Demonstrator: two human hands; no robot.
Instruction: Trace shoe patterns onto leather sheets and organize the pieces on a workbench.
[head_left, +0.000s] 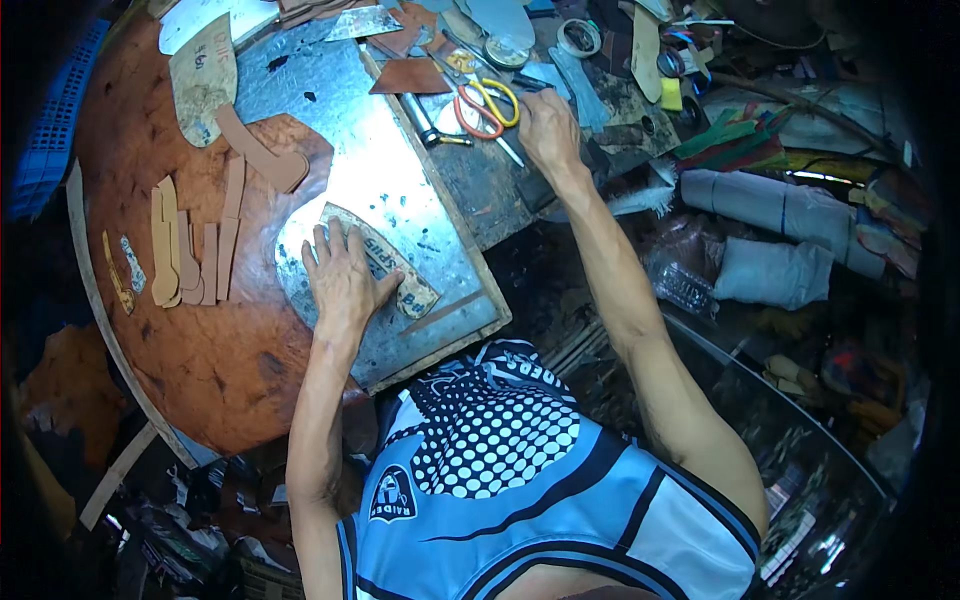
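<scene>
My left hand point(345, 275) lies with spread fingers on a worn, pale pattern template point(415, 297) with handwriting on it. Under the template is a shiny metal sheet point(380, 150), beside a brown leather hide point(250, 365). Stretched out to the far right, my right hand point(550, 130) has its fingers curled in among the tools. Whatever those fingers hold is hidden. Just left of it lie scissors point(489, 108) with yellow and red handles. A dark-handled metal tool point(424, 125) rests beside them.
Cut tan leather pieces point(190, 255) and another template point(204, 85) lie on the hide. A tape roll point(579, 38) and scraps crowd the far bench. A blue plastic crate point(58, 120) stands at far left; wrapped rolls point(770, 205) lie at right. The sheet has a raised wooden edge point(478, 262).
</scene>
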